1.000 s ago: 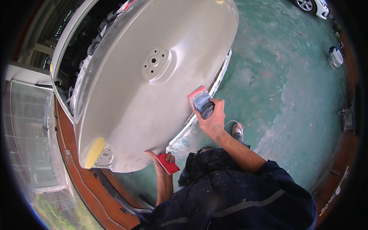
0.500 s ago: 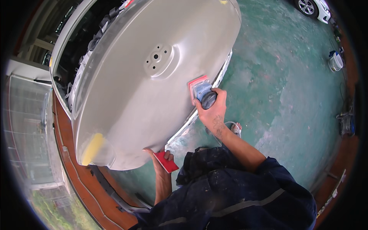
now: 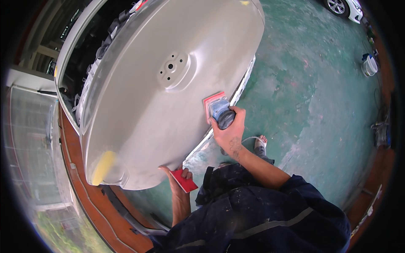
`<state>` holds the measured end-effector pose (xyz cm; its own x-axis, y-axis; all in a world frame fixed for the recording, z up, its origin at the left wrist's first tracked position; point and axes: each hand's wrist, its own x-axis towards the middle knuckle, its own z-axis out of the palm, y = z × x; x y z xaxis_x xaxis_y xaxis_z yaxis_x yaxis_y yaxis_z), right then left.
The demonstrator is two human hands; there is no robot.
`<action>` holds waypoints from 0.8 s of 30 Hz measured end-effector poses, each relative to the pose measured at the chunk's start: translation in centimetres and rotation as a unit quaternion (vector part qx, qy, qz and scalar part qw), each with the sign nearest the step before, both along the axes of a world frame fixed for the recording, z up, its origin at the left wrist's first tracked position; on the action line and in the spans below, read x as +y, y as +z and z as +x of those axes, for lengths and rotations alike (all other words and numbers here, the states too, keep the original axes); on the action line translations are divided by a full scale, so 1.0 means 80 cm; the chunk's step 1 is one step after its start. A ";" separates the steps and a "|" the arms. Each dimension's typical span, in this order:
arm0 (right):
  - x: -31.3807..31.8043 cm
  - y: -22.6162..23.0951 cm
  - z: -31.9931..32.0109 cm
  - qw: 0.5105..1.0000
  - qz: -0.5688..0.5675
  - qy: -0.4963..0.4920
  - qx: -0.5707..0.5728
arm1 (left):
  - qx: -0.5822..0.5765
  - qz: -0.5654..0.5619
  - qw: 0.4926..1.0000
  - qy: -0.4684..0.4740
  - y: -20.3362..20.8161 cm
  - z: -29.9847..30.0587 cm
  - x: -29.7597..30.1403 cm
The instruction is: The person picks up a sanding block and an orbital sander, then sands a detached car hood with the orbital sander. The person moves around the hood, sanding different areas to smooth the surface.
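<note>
A large grey-beige car panel (image 3: pixel 139 109), with a recess and several holes, spans the upper left and middle. My right hand (image 3: pixel 230 134) is wrapped around an electric or air sander (image 3: pixel 221 112) with a black rounded top. The sander's rectangular base, with a red-pink pad (image 3: pixel 207 105) at its edge, lies against the panel near its right edge. My left hand (image 3: pixel 174 184) grips a flat red sanding pad (image 3: pixel 184 181) below the panel's lower edge. The left thumb reaches up to that edge and seems to touch it.
A yellow patch (image 3: pixel 104 167) marks the panel's lower left corner. A white strip (image 3: pixel 200 147) runs along its right edge. On the green floor (image 3: pixel 308 105) stand a white bucket (image 3: pixel 369 66) and, farther off, a white car (image 3: pixel 346 9). A hose (image 3: pixel 254 138) passes my foot.
The sander and my right hand have slid a little toward me and left along the panel. My left hand has barely moved, still with the red pad. The view has shifted slightly.
</note>
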<state>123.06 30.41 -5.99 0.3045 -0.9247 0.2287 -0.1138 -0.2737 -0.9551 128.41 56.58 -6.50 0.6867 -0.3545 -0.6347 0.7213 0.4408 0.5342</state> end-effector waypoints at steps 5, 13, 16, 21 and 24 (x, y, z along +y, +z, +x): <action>-0.036 -0.010 0.002 0.999 0.010 -0.052 0.007 | 0.002 -0.008 1.000 -0.016 -0.003 0.004 0.009; 0.028 -0.018 -0.018 0.995 0.100 -0.001 0.029 | 0.029 -0.071 0.996 -0.051 0.004 0.006 0.013; 0.061 -0.025 -0.027 0.994 0.108 0.010 0.032 | 0.049 -0.102 0.991 -0.078 -0.005 0.012 0.024; 0.086 -0.023 -0.025 0.991 0.125 -0.003 0.037 | 0.069 -0.122 0.984 -0.113 0.002 0.016 0.029; 0.062 -0.022 -0.014 0.991 0.120 -0.041 0.032 | 0.077 -0.135 0.978 -0.140 0.002 0.023 0.030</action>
<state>121.91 35.40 -7.74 0.2336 -0.9722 -0.0181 -0.1892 -0.0272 -0.9816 130.24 58.97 -6.31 0.4428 -0.6845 -0.5792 0.8964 0.3248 0.3015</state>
